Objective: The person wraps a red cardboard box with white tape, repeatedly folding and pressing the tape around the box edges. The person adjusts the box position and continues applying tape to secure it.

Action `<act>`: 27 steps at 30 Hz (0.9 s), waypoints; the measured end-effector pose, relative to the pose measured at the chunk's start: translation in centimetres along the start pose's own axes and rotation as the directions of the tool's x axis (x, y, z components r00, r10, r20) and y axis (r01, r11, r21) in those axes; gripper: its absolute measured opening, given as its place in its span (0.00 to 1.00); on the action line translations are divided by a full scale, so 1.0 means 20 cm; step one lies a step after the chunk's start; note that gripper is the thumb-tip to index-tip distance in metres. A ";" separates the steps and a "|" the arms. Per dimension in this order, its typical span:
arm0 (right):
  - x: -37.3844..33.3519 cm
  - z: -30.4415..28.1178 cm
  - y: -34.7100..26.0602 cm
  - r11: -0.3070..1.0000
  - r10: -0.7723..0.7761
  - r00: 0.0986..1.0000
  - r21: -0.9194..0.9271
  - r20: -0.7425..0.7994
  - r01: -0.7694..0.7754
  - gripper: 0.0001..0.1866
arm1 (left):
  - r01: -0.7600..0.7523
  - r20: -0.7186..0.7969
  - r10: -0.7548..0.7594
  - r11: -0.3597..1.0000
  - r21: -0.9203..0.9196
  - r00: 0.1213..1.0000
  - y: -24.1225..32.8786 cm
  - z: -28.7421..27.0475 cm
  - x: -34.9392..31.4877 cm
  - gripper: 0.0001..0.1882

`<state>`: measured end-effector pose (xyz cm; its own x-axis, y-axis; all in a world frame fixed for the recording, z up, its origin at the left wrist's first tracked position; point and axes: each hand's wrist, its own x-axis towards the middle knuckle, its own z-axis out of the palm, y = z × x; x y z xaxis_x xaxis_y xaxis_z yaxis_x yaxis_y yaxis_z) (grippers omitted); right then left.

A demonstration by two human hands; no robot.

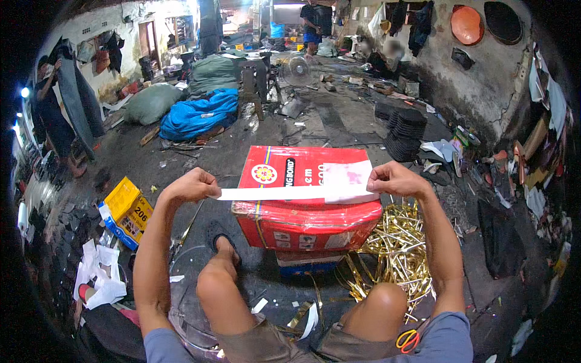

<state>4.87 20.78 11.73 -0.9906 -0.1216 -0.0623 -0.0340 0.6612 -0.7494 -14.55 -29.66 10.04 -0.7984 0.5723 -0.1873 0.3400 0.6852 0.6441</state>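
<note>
A narrow white strip is stretched level between my hands, above the top of a red cardboard box. My left hand pinches its left end between thumb and fingers, just off the box's left edge. At the right end my right hand is closed on the strip, over the box's right edge. A wider whitish piece with a faint pink print lies by my right fingers; I cannot tell whether it is joined to the strip.
Shiny gold strips heap beside the box. Scissors with orange and yellow handles lie by my right thigh. A yellow and blue carton and white scraps are at left. Farther off are a blue sack, stacked black sheets and other people.
</note>
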 end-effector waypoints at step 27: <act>-0.11 0.31 -0.01 0.712 -0.428 0.823 -0.700 -0.373 0.053 0.11 | -0.741 -0.403 0.684 0.671 0.020 0.608 0.94 1.15 0.47 0.06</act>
<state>7.87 16.24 7.93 -0.8499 -0.1069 0.5159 -0.1697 0.9826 -0.0758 -4.34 -1.05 3.34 -0.4535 0.6351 0.6253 0.8298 0.0449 0.5562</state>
